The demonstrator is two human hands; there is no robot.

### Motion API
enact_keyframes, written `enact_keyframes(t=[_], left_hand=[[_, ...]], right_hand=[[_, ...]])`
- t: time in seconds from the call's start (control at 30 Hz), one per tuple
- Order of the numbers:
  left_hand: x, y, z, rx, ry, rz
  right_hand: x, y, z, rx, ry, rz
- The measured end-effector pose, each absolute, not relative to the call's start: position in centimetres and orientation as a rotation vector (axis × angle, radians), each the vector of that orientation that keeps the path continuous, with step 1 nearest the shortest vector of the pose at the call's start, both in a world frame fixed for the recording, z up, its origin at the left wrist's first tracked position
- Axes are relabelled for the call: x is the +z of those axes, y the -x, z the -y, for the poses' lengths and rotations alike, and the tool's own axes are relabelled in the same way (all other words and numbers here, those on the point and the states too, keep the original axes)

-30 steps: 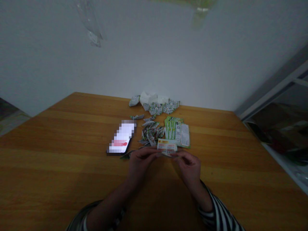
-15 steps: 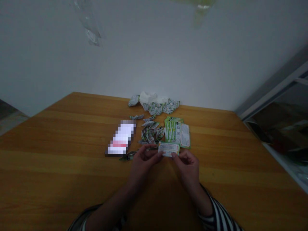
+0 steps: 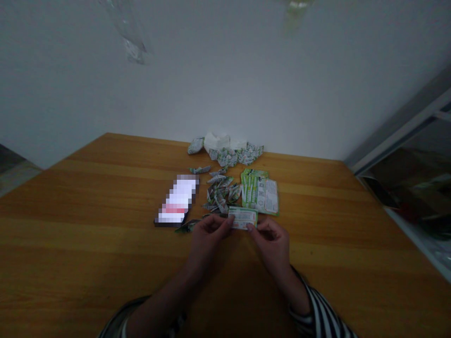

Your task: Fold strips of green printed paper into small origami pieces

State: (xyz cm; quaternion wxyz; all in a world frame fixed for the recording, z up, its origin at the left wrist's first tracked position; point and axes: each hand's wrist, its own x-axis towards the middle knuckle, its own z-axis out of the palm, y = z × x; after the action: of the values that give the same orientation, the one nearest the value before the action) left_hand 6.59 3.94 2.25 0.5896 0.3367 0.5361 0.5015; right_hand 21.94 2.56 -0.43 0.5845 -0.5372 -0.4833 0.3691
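A small green-edged paper slip is held roughly level, its print unreadably dim.

No legible text anywhere. The printed card between left hand and right hand has lines of small print, too blurry to read, w/ a green edge. Green-edged slips on the desk show print + what seem to be QR codes, also unreadable. Pixelated phone: nothing readable.
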Motion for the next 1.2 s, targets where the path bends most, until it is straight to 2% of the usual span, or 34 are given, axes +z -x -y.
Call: enact_keyframes(t=[0.47,0.63,0.77,0.97,1.2], left_hand=[[1.8,-6.5,-3.7,1.269,-0.867,-1.330],[1.8,-6.4,-3.9,1.331,-0.902,-1.214],[1.6,-6.2,-3.9,1.230,-1.091,-1.149],[1.2,-6.6,-3.4,0.967,-1.361,-1.084],[1.3,-6.2,-3.9,1.001,-1.481,-1.150]], right_hand=[[-0.1,-21.2,-2.3,0.977,1.207,1.033],[-0.7,-21.9,-2.5,1.018,1.208,1.184],[0.7,-23.2,-2.8,0.897,1.254,1.419],[2.0,-25.3,-3.3,0.797,1.270,2.117],[1.2,-25.0,-2.8,0.542,1.195,2.019]])
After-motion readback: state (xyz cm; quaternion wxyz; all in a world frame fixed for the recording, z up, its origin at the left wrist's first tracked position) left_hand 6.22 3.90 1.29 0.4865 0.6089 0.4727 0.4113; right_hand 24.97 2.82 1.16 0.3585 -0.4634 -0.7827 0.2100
